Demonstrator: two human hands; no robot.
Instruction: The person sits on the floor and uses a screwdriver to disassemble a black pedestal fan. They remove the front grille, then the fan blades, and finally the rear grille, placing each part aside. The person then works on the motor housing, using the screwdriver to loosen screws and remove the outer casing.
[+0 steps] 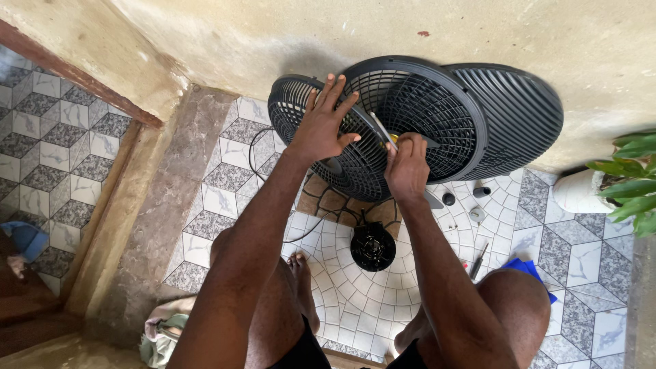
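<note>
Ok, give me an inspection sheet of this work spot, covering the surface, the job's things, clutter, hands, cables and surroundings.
Surface: patterned tile floor, grey and white.
Job's things: black fan grille propped against the wall; a second grille behind it; a third at left; black round fan part on the floor.
Clutter: small dark caps, a screwdriver, blue cloth.
Hands: left hand spread flat on the grille; right hand pinching a thin tool at the grille's centre.
Cables: black cord looping over the floor.
Surroundings: stained wall, white pot with green plant, door sill.
</note>
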